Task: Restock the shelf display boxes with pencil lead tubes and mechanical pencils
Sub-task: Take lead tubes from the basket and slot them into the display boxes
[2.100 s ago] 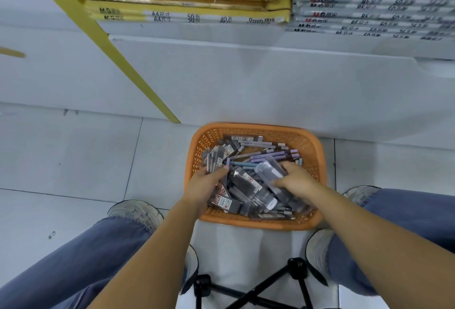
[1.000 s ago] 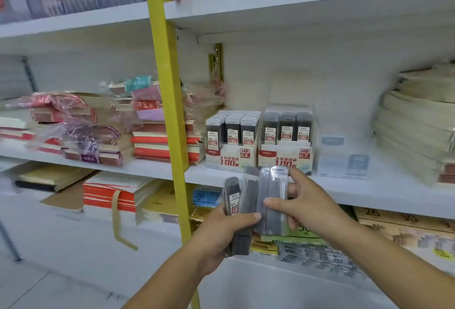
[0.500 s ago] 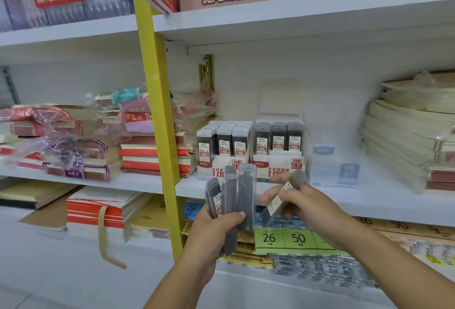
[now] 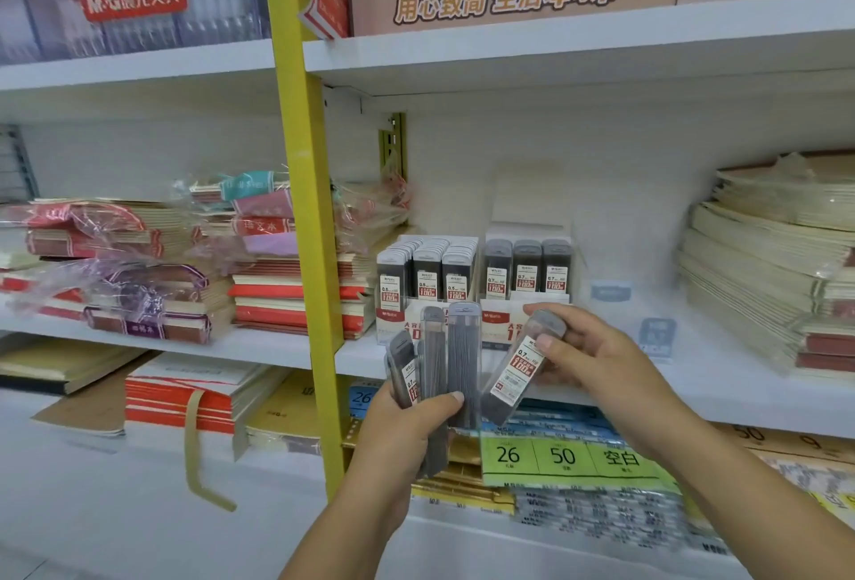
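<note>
Before the 0.7 display box (image 4: 497,319), the right hand (image 4: 597,360) pinches one 0.7 lead tube (image 4: 518,371), the left hand (image 4: 402,434) grips spare tubes (image 4: 462,357); slotting it in upright looks next.

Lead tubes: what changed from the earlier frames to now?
Both hands lifted tubes from the floor basket up to the shelf. The right hand pulled one 0.7 tube off the bunch the left hand grips. The two display boxes are unchanged.

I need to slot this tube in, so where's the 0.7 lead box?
Head view: the 0.7 lead box sits on the middle shelf, immediately right of the 0.5 lead box, above the right hand.
</note>
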